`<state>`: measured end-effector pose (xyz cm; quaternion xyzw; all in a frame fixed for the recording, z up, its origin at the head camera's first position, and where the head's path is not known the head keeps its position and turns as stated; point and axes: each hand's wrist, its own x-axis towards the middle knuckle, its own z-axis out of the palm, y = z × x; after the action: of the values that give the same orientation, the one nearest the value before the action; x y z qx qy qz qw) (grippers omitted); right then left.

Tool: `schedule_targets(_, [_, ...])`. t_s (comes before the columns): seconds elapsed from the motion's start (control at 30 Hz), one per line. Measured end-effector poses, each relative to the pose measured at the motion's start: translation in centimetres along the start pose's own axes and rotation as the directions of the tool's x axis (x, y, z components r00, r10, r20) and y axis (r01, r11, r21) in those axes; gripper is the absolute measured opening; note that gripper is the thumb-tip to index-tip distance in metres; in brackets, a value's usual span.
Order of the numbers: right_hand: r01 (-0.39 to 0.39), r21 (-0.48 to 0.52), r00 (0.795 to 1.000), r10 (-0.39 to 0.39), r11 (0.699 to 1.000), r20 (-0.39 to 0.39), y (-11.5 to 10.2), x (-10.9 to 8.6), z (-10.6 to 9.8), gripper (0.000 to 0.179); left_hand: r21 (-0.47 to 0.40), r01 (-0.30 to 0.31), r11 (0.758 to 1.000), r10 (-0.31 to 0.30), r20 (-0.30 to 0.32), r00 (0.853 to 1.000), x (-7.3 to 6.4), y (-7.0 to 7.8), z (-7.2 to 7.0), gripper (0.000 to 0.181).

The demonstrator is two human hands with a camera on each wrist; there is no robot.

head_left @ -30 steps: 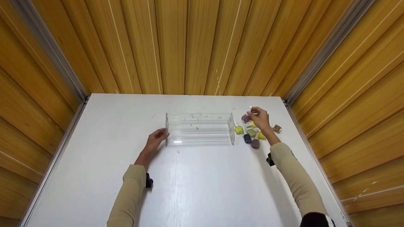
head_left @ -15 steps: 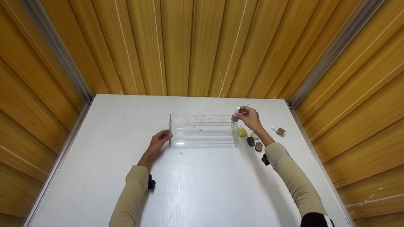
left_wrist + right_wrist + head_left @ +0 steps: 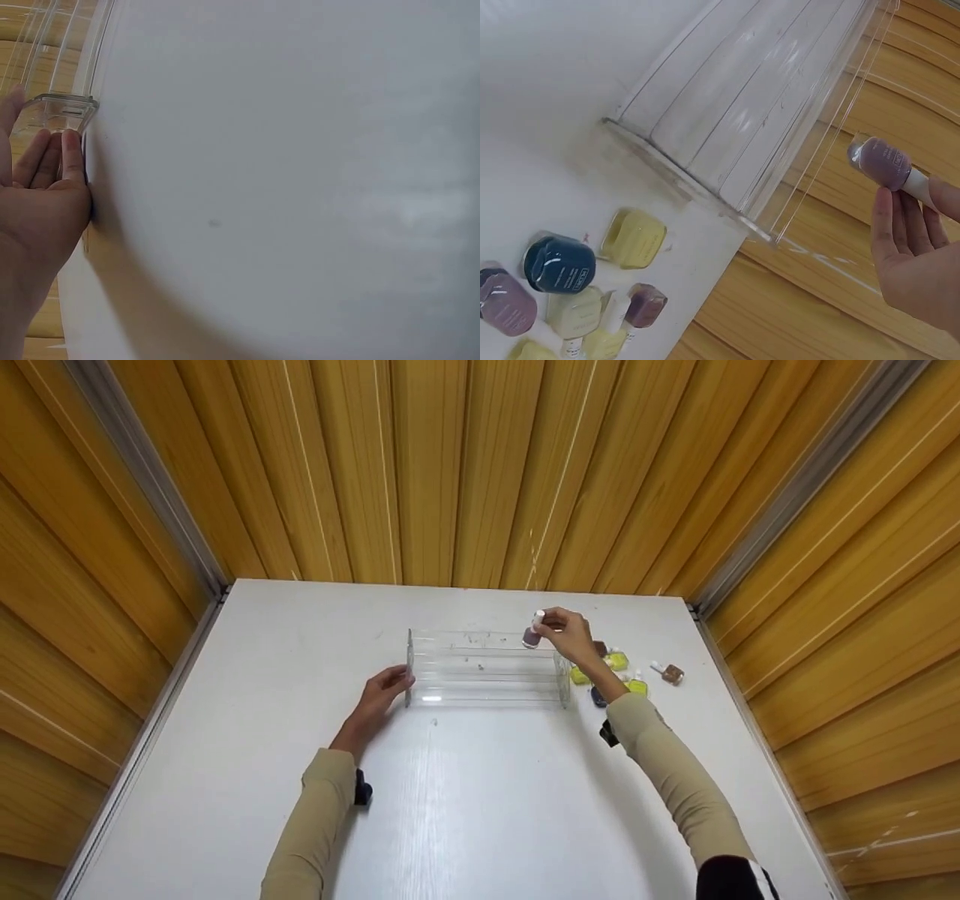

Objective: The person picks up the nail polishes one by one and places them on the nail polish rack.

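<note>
Bottle [image 3: 883,162], mauve, glossy and rounded, is pinched by its white cap [image 3: 917,185] in the right hand [image 3: 570,637], raised near the rear right corner of the clear rack [image 3: 487,676]. The left hand [image 3: 382,690], fingers nearly straight, touches its end panel [image 3: 67,98]. Squarish yellow bottles [image 3: 634,238] lie on the white bench [image 3: 465,795].

A person's arms stretch forward, the beige-sleeved left arm [image 3: 311,817] slanting toward 1 o'clock and the beige-sleeved right arm [image 3: 679,772] toward 11 o'clock. The bare left hand [image 3: 383,690] holds its fingers close to straight, palm showing in the left wrist view. The bare right hand [image 3: 568,637], angled toward 10 o'clock, pinches with thumb and fingers, well apart from the left hand.
</note>
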<state>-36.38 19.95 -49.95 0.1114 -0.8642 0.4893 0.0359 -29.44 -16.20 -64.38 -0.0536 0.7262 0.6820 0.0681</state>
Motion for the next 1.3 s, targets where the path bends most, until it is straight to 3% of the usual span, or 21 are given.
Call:
schedule_targets(0.3, [0.045, 0.015, 0.999, -0.045, 0.999, -0.002, -1.3, 0.7, 1.5, 0.027, -0.026, 0.002, 1.000, -0.002, 0.020, 1.000, 0.4, 0.4, 0.2, 0.052])
schedule_targets(0.8, [0.179, 0.001, 0.980, -0.178, 0.984, 0.091, -3.8, 2.4, 5.6, 0.024, -0.007, -0.003, 1.000, 0.003, 0.015, 1.000, 0.5, 0.2, 0.3, 0.053])
schedule_targets(1.3, [0.183, 0.139, 0.983, -0.177, 0.973, -0.053, -3.1, 2.2, 11.7, 0.025, -0.033, 0.004, 0.999, -0.005, -0.004, 1.000, -0.1, 0.1, 0.0, 0.054])
